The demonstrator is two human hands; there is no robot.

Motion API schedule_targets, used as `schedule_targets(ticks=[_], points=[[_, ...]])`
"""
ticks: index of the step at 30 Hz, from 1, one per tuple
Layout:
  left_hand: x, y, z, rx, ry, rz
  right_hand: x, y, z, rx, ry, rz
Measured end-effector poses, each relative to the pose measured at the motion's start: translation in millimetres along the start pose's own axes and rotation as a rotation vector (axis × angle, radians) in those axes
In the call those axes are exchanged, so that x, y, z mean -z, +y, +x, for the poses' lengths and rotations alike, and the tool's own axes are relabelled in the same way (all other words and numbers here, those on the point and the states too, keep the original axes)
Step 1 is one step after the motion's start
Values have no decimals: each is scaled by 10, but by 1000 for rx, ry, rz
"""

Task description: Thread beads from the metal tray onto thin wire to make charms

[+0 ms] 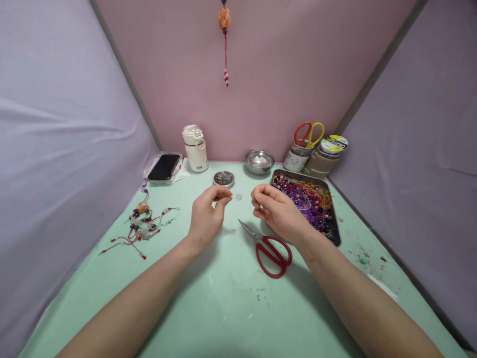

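As seen from the head camera, two bare hands meet over a pale green surface, and no writing can be read with certainty. Bold lettering crosses the yellow, black and white label of a spool, set atop a brown-wrapped jar at the back right; it is too small and slanted to make out. A glass jar just beside it has a white label with illegible print, and a cream bottle at the back left bears a tiny dark mark near its base.

The left hand has its grip closed, thumb and index fingertips together. The right hand is pinched closed likewise, fingers curled. Whether a fine thread lies in either grip, I cannot tell. Between the fingertips, nearer the left, is a small cluster of clear beads; whether it hangs or rests is unclear.

Red-handled scissors lie below the right hand, near a metal tray of purple, red and dark beads. Beaded red strands lie at left.
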State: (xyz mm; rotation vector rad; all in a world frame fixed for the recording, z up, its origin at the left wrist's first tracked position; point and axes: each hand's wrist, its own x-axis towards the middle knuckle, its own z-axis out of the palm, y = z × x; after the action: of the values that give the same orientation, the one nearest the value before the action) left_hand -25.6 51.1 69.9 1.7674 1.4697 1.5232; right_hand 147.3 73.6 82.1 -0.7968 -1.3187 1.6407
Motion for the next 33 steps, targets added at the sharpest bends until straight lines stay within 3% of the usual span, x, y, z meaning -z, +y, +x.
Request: schedule_targets(ticks=[6,10,19,23,33], points=[[42,-31,53,90,-217,87,-39,-29,-9,-24,-41,103],[103,20,108,200,-311,31,-37,-54,-15,-34,-68,189],[54,129,55,249,-419,-563,-21,-13,1,-87,-73,286],[27,105,41,280,-456,-586,-66,19,-22,-59,-123,217],[11,82,37,281,-475,-494,-77,81,-22,8,-104,19]])
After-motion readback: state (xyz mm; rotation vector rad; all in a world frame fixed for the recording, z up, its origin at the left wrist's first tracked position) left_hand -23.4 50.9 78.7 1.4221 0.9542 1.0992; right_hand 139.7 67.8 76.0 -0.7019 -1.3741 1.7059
